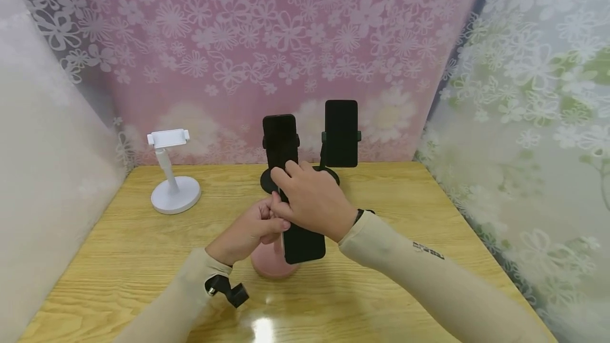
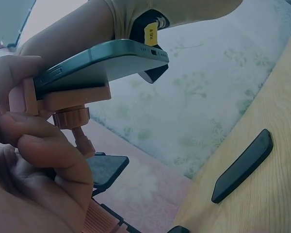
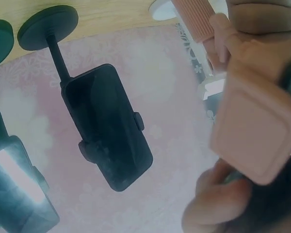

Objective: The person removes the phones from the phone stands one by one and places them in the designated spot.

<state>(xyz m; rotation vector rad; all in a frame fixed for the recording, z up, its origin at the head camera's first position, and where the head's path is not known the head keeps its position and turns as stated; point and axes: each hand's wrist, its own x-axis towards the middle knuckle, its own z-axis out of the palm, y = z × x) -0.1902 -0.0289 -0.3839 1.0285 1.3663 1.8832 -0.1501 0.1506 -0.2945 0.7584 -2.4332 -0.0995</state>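
Note:
A pink phone stand (image 1: 271,264) stands at the front middle of the table, and a smartphone (image 1: 305,246) with a dark screen sits tilted at its clamp. My left hand (image 1: 251,231) pinches the end of the pink clamp (image 2: 80,96), seen in the left wrist view with the phone resting over the clamp. My right hand (image 1: 314,197) lies across the phone's upper part and grips it, covering most of that end. A pink clamp piece (image 3: 257,124) fills the right side of the right wrist view, close and blurred.
Behind the hands, a phone (image 1: 279,139) sits upright in one black stand, and another phone (image 1: 341,134) in a dark stand to its right. A white phone stand (image 1: 175,195) with no phone is at the left. A floral curtain (image 1: 286,41) closes the back.

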